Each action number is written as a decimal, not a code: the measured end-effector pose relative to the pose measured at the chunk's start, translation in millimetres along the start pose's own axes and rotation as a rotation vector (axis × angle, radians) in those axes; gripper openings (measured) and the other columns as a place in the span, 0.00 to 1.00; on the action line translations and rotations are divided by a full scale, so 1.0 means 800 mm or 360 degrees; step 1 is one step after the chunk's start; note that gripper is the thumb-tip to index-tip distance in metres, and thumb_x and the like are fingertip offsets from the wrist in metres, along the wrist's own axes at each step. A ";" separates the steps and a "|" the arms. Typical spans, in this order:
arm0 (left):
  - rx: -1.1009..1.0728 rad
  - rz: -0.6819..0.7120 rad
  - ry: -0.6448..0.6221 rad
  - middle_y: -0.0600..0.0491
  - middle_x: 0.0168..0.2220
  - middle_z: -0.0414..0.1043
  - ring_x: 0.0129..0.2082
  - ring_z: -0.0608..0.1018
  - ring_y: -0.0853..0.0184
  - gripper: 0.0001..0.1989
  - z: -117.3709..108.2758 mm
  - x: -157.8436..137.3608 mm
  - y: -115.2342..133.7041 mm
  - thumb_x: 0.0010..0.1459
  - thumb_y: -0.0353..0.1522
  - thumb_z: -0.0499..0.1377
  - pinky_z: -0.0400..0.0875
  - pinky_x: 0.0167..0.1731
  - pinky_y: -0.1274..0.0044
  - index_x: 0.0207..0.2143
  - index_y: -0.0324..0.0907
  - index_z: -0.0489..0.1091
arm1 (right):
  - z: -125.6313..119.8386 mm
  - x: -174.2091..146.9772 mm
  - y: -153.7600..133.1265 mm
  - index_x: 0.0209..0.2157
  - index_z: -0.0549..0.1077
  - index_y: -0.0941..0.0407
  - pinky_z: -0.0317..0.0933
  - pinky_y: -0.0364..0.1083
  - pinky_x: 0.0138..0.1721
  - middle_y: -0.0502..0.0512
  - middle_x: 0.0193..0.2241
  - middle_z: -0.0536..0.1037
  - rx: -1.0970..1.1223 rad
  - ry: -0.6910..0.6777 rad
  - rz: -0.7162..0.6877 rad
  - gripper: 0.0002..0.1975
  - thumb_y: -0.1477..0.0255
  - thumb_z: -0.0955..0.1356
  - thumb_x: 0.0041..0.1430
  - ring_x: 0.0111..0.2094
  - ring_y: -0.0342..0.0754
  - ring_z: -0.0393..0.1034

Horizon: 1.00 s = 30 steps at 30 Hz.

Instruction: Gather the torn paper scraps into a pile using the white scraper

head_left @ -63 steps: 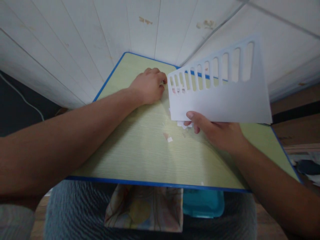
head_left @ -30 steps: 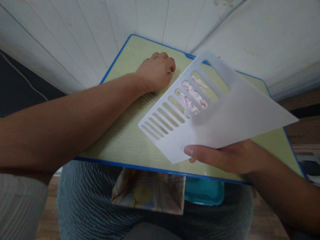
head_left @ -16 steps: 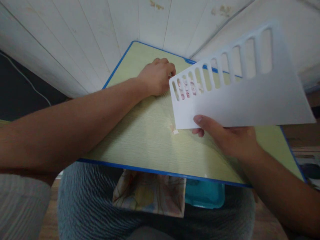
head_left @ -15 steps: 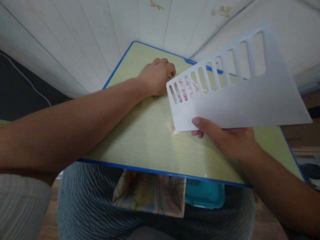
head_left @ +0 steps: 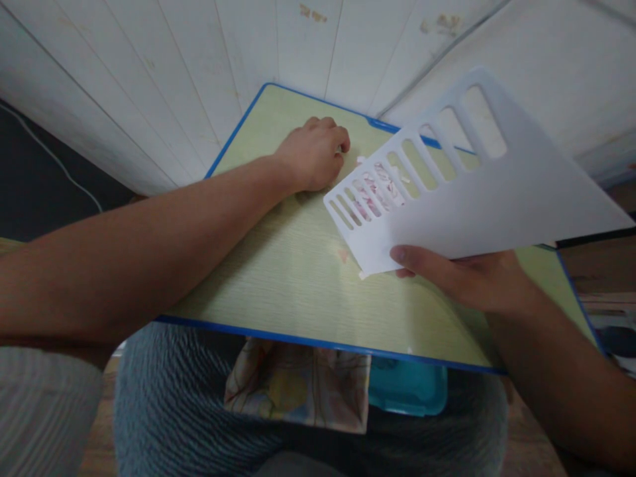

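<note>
My right hand [head_left: 447, 275] grips a white flat panel [head_left: 447, 218] by its lower edge, thumb on the near face. A row of rounded slots runs along the panel's upper side, growing larger towards the right. The panel is tilted over the table [head_left: 278, 252]. Through its left slots some crumpled pink-and-white scraps [head_left: 385, 185] show; the rest of them is hidden. My left hand [head_left: 315, 152] rests on the table just left of the panel, its fingers curled in. Whatever lies inside those fingers, if anything, cannot be seen.
The table has a blue rim and meets a white plank wall [head_left: 298, 46]. A small pinkish scrap [head_left: 342, 255] lies near the panel's lower left corner. Below the front edge are a patterned cloth pouch [head_left: 298, 387] and a turquoise plastic container [head_left: 412, 387], by my lap.
My right hand has turned the panel clockwise, dipping its left end and shifting its lower right corner outward. More of the pink-and-white scraps shows through the slots. My left hand has stayed put.
</note>
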<state>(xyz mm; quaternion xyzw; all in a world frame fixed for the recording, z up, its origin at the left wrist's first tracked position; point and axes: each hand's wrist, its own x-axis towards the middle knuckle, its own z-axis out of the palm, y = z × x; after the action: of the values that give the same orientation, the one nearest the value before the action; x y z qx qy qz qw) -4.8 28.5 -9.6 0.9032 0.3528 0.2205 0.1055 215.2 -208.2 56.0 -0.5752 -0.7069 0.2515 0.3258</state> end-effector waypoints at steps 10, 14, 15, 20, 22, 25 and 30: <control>0.0177 -0.0148 -0.0050 0.41 0.64 0.79 0.65 0.77 0.45 0.22 -0.013 -0.011 0.020 0.73 0.36 0.54 0.76 0.65 0.52 0.61 0.49 0.82 | 0.002 0.004 0.003 0.20 0.79 0.47 0.79 0.52 0.32 0.48 0.20 0.83 -0.0011 0.0179 0.0111 0.16 0.67 0.79 0.61 0.22 0.53 0.80; 0.0180 -0.0135 -0.0042 0.42 0.64 0.80 0.66 0.77 0.45 0.22 -0.011 -0.010 0.018 0.73 0.36 0.54 0.76 0.66 0.51 0.61 0.50 0.82 | -0.002 0.006 0.003 0.21 0.79 0.45 0.81 0.55 0.40 0.47 0.22 0.83 -0.0063 0.0010 0.0001 0.16 0.68 0.78 0.63 0.25 0.54 0.81; 0.0178 -0.0131 -0.0036 0.42 0.64 0.80 0.66 0.77 0.44 0.22 -0.011 -0.010 0.018 0.73 0.36 0.54 0.76 0.66 0.51 0.61 0.50 0.82 | -0.003 0.006 0.002 0.21 0.79 0.45 0.81 0.55 0.39 0.47 0.22 0.83 -0.0058 0.0006 -0.0002 0.16 0.68 0.78 0.63 0.25 0.54 0.81; 0.0185 -0.0128 -0.0041 0.42 0.63 0.80 0.65 0.78 0.44 0.21 -0.011 -0.010 0.018 0.72 0.36 0.54 0.77 0.65 0.50 0.60 0.49 0.82 | -0.002 0.006 0.005 0.22 0.79 0.45 0.81 0.55 0.41 0.47 0.22 0.83 -0.0073 -0.0002 -0.0014 0.17 0.67 0.79 0.65 0.26 0.55 0.82; 0.0182 -0.0119 -0.0028 0.42 0.63 0.80 0.65 0.78 0.44 0.21 -0.011 -0.011 0.017 0.72 0.36 0.55 0.77 0.65 0.50 0.60 0.50 0.82 | 0.001 0.007 0.009 0.22 0.79 0.46 0.81 0.55 0.41 0.46 0.22 0.83 -0.0104 0.0063 -0.0025 0.17 0.67 0.79 0.65 0.25 0.54 0.82; 0.0181 -0.0092 -0.0014 0.42 0.60 0.82 0.63 0.78 0.44 0.20 -0.012 -0.011 0.016 0.72 0.36 0.55 0.77 0.64 0.51 0.58 0.50 0.82 | 0.005 0.008 0.013 0.22 0.79 0.46 0.80 0.54 0.42 0.45 0.22 0.84 -0.0124 0.0153 -0.0040 0.17 0.68 0.78 0.66 0.25 0.53 0.81; 0.0178 -0.0069 -0.0033 0.43 0.54 0.83 0.62 0.79 0.45 0.20 -0.009 -0.008 0.013 0.70 0.35 0.53 0.76 0.65 0.51 0.55 0.52 0.83 | 0.005 0.006 0.008 0.23 0.80 0.46 0.81 0.54 0.41 0.46 0.22 0.84 -0.0071 0.0114 -0.0005 0.16 0.67 0.79 0.65 0.26 0.54 0.81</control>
<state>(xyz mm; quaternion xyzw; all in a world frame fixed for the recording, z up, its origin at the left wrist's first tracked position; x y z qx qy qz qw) -6.2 17.3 -1.8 0.9021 0.3829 0.1889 0.0633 215.9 -202.0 49.5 -0.5898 -0.7011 0.2143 0.3385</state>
